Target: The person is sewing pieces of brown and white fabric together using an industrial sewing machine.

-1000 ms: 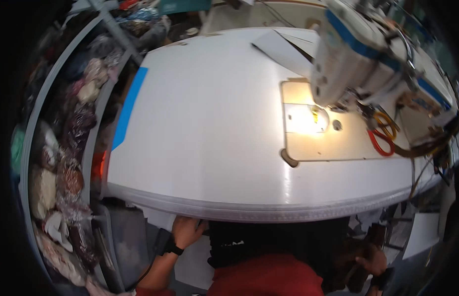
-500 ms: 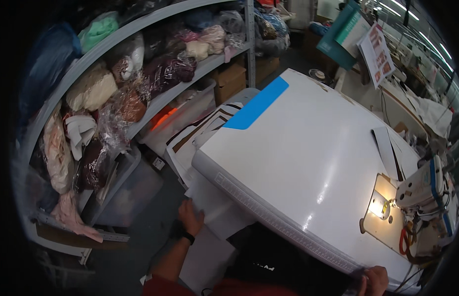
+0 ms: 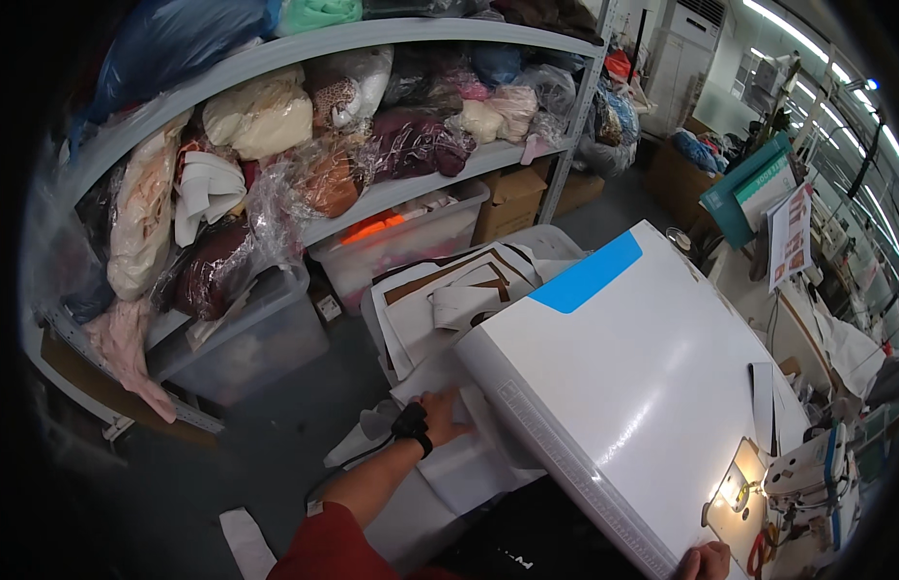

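My left hand (image 3: 442,418), a black strap and small dark device at its wrist, reaches down beside the sewing table (image 3: 575,362). Its fingers are spread over loose white sheets (image 3: 459,469) that hang below the table's left edge. At the table's near edge, by the clear ruler strip (image 3: 575,474), rests my right hand (image 3: 706,561). Its fingers are curled, and whatever lies under them is hidden. Close to it stands the sewing machine (image 3: 807,474) with its lamp lit over the metal needle plate (image 3: 735,498). Orange-handled scissors (image 3: 757,551) lie beside the machine.
Grey shelving (image 3: 372,217) full of bagged fabric stands on the left, clear plastic bins (image 3: 246,338) beneath. Flat pattern pieces (image 3: 440,309) fill a tub behind the table. A white piece (image 3: 245,541) lies on the floor. Hanging papers (image 3: 790,232) are at the far right.
The view has shifted, showing more of the shelves and room. My left hand has reached farther in over the white sheets, its fingers spreading. My right hand stays at the table's near edge.
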